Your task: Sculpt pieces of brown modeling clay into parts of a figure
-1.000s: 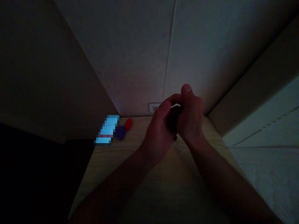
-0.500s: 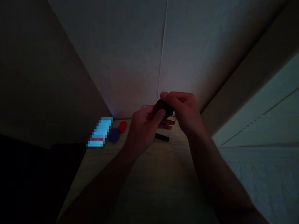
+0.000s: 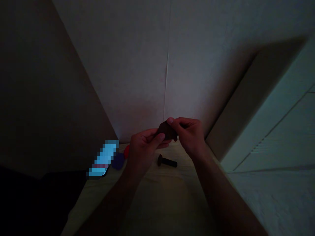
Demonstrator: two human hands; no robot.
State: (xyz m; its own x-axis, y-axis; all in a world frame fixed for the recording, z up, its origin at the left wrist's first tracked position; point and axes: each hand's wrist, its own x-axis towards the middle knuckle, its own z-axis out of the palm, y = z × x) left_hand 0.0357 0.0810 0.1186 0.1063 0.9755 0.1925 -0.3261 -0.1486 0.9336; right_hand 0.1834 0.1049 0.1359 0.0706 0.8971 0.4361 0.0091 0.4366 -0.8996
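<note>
Both hands hold one dark brown, flattened lump with an angular outline, above the table. My left hand is closed on it from the left, its thumb pressed across the near face. At its upper right edge, the thumb and fingers of my right hand pinch it. Below the hands lies a dark bolt-shaped thing, a rod with a wider brownish head at its left end. Beside my left hand are a purple lump and a red lump, which the hand partly hides. The light is dim.
A phone-like device with a bright, pixelated screen lies at the left edge of the wooden table. Behind rises a pale wall with a vertical seam. A light panelled piece stands on the right.
The view has tilted upward, so hands and table sit lower in it. The left hand uncovers the head of the bolt-shaped thing and covers more of the red lump. Both hands still hold the brown lump.
</note>
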